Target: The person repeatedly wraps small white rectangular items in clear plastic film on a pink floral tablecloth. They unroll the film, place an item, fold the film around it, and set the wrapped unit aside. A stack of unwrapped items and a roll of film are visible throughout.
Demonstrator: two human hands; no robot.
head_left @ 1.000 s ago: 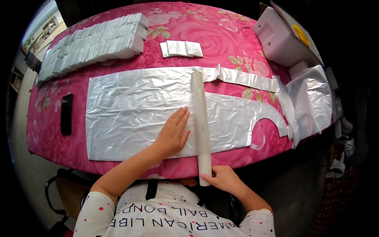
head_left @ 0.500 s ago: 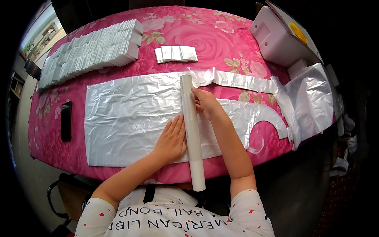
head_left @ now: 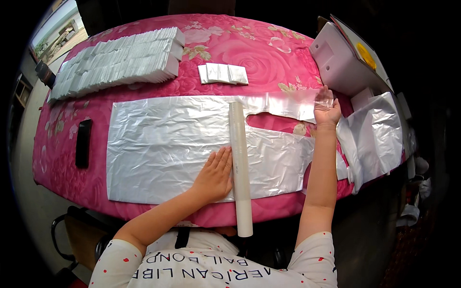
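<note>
A thin, silvery-translucent plastic sheet (head_left: 158,149) lies flat, with strap-like strips and cut-outs at its right end. Across its middle rests a long pale tube (head_left: 240,168), its near end jutting past the table edge. My left hand (head_left: 214,175) is spread flat on the sheet, its fingertips against the tube's left side. Far to the right, my right hand (head_left: 327,109) is at the end of the upper plastic strip (head_left: 288,103), palm up and fingers extended. Part of the strip's end seems to lie over those fingers. My right forearm hides some of the lower strip.
Long rows of folded white plastic packets (head_left: 120,60) stand at the back left. A few flat folded packets (head_left: 223,74) lie behind the sheet. A black phone (head_left: 83,144) is at left. Crumpled plastic sheeting (head_left: 377,129) and a white foam box (head_left: 336,53) occupy the right side.
My right hand has left the tube and moved right to the upper strip, which now lies straighter. My left hand stays beside the tube. The whole view has shifted slightly.
</note>
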